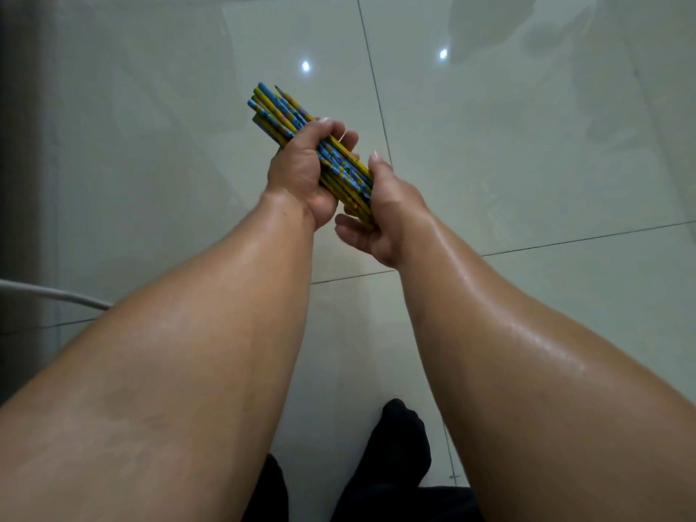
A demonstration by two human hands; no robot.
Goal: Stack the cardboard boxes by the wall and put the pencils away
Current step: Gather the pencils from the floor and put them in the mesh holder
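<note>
Head view: pencil step in hand. Left hand (301, 171) clamps round the middle of the pencils (278, 111), right hand (380, 224) curls under their near end, mid-air over the tiled floor (527, 163). Nowhere to stow them shows; next move is probably finding that.

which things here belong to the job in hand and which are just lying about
Job: bundle of pencils; left hand gripping its middle; right hand holding its near end.
Lying about: grey cable on the tiled floor, at the left.
</note>
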